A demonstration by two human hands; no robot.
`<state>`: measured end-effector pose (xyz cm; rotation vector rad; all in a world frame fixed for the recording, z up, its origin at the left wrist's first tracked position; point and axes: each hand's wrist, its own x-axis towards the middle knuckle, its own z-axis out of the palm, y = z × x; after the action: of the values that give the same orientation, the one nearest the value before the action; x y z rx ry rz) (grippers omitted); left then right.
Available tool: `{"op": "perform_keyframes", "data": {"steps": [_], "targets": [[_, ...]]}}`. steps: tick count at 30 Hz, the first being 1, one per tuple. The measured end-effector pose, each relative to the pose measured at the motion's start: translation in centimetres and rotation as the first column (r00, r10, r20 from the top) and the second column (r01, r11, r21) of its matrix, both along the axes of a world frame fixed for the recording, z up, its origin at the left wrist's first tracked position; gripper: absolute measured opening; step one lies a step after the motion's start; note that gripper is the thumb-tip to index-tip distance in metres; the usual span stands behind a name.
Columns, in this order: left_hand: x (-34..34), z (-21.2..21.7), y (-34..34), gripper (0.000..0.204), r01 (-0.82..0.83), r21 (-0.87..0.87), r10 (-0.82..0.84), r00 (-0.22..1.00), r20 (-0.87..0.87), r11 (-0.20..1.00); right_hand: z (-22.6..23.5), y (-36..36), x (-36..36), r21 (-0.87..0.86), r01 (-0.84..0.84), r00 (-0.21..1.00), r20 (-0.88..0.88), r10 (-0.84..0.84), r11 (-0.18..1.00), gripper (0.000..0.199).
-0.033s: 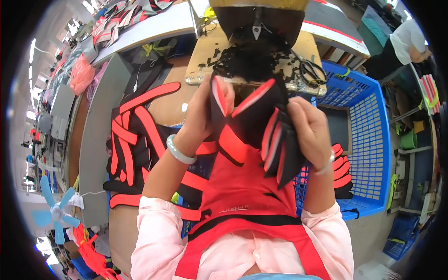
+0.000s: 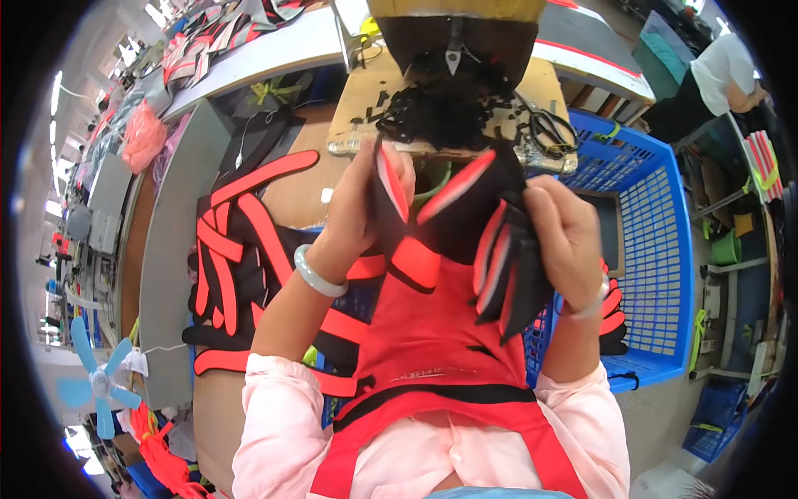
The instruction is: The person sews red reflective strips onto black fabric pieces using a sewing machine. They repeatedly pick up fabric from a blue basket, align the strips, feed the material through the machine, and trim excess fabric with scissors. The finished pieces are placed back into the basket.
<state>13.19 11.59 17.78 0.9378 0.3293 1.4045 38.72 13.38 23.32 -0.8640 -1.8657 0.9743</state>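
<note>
My left hand point(image 2: 353, 204) is closed on the left end of a bunch of black-and-red fabric strips point(image 2: 465, 216). Its fingertips are partly behind the cloth. Around the right end of the same bunch, my right hand point(image 2: 572, 237) is closed with its thumb on top. Between the hands the strips spread out, showing red faces and pale edges, with several folded layers hanging beside the right hand. A short red-faced end droops over my red apron point(image 2: 440, 333). How the layers are joined I cannot tell.
Black scraps point(image 2: 440, 112) are heaped on a wooden board in front, beside black-handled scissors point(image 2: 549, 125). More red-and-black strips point(image 2: 266, 176) lie piled at the left. A blue basket point(image 2: 687, 274) with strips stands at the right. A person point(image 2: 719, 75) stands at the far right.
My right hand has shifted slightly to the right with its end of the strips, widening the spread. My left hand stays nearly where it was, still holding.
</note>
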Motion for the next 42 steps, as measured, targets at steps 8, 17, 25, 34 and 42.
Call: {"op": "perform_keyframes", "data": {"steps": [8, 17, 25, 34, 42], "targets": [[2.1, 2.0, 1.0, 0.042, -0.036, -0.031, 0.025, 0.953, -0.301, 0.999, 4.3, 2.5, 2.2, 0.472, 0.104, 0.893, 0.342, -0.291, 0.875, 0.023], [3.0, 4.3, 6.6, 0.031, -0.238, -0.055, 0.166, 0.806, -0.568, 0.97, 3.0, 10.6, 0.5, 0.399, -0.014, 0.796, 0.559, -0.231, 0.917, 0.039], [2.0, 2.1, 10.3, 0.022, -0.387, -0.141, 0.233, 0.767, -0.598, 0.911, 1.4, 15.6, -1.5, 0.332, -0.113, 0.74, 0.657, -0.144, 0.936, 0.042], [0.9, 0.8, 13.0, 0.015, -0.382, -0.218, 0.179, 0.771, -0.611, 0.898, 1.0, 18.0, -3.1, 0.257, -0.12, 0.684, 0.722, -0.108, 0.959, 0.044], [-0.5, 0.1, 14.3, 0.018, -0.378, -0.259, 0.143, 0.766, -0.626, 0.889, -0.4, 19.8, -4.0, 0.285, -0.149, 0.683, 0.722, -0.11, 0.947, 0.045]]}}
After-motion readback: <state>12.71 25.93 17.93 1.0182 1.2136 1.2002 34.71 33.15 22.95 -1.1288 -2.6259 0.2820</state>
